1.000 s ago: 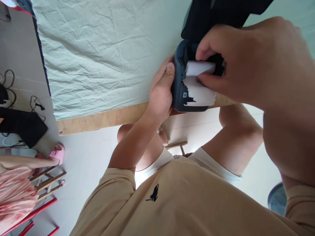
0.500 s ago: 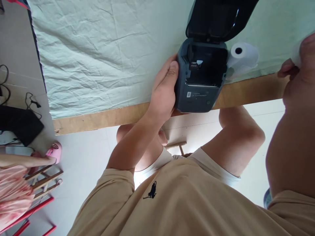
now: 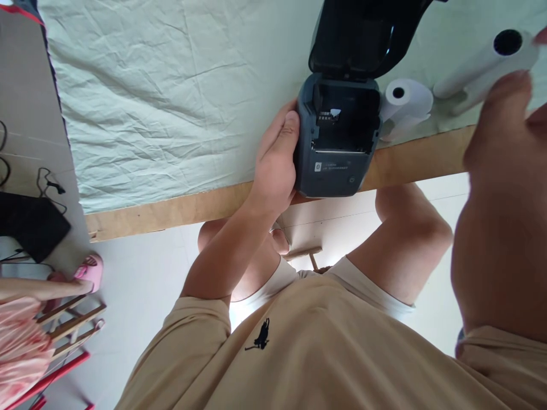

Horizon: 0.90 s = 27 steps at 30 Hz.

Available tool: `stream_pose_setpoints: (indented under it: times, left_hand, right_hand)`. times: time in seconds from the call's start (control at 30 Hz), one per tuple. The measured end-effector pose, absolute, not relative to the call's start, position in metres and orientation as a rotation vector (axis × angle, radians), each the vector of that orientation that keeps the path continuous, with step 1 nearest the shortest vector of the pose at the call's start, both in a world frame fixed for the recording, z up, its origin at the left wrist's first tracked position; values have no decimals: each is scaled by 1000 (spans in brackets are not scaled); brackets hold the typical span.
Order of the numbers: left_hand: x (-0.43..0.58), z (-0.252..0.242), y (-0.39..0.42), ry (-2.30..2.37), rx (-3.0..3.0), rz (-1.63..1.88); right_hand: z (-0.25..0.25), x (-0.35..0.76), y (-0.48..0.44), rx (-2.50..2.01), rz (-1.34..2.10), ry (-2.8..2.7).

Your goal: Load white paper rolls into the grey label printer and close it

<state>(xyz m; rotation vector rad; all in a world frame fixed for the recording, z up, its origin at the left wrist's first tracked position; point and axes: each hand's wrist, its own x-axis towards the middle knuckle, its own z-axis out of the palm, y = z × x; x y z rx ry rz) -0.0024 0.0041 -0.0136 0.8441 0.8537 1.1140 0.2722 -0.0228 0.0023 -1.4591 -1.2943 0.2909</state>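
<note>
My left hand (image 3: 276, 159) is wrapped against the left side of a dark portable printer (image 3: 329, 176), thumb on its edge. The printer's black lid (image 3: 354, 40) is swung up, and its paper bay (image 3: 348, 117) shows a small white scrap or label inside. Touching or nearly touching its right side, a white paper roll (image 3: 410, 99) with a small dark core stands on the cloth. At the right edge, my right hand (image 3: 504, 117) is closed on another paper roll (image 3: 478, 71) with a wider core, held tilted; some of its fingers are out of frame.
A pale green cloth (image 3: 171, 102) covers the table, whose bare wooden edge (image 3: 171, 216) runs in front of my knees. On the floor at left are a black object (image 3: 34, 222), cables (image 3: 51, 182), a wooden stool (image 3: 72, 327) and another person's foot in a pink sandal (image 3: 92, 270).
My right hand has come in from the right, bringing the wider-cored paper roll into fuller view. The left hand keeps its hold on the printer; the whole view has shifted slightly.
</note>
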Motion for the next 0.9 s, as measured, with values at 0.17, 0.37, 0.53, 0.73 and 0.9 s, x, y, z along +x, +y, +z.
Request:
stream_pose_setpoints:
  times: [0.17, 0.37, 0.53, 0.73, 0.9]
  left_hand:
    - [-2, -12, 3, 881, 853, 1135]
    - [-1, -6, 1, 879, 770, 1126]
    - [-2, -6, 1, 844, 789, 1147]
    - [-2, -14, 3, 797, 807, 1173]
    - [-3, -12, 1, 635, 737, 1126]
  right_hand:
    - [-4, 235, -15, -1407, 100, -1877]
    - [-20, 234, 6, -1479, 179, -1805]
    - [-26, 236, 4, -1398, 291, -1683]
    - [-37, 233, 14, -1214, 154, -1552]
    - [-19, 217, 3, -979, 173, -1329]
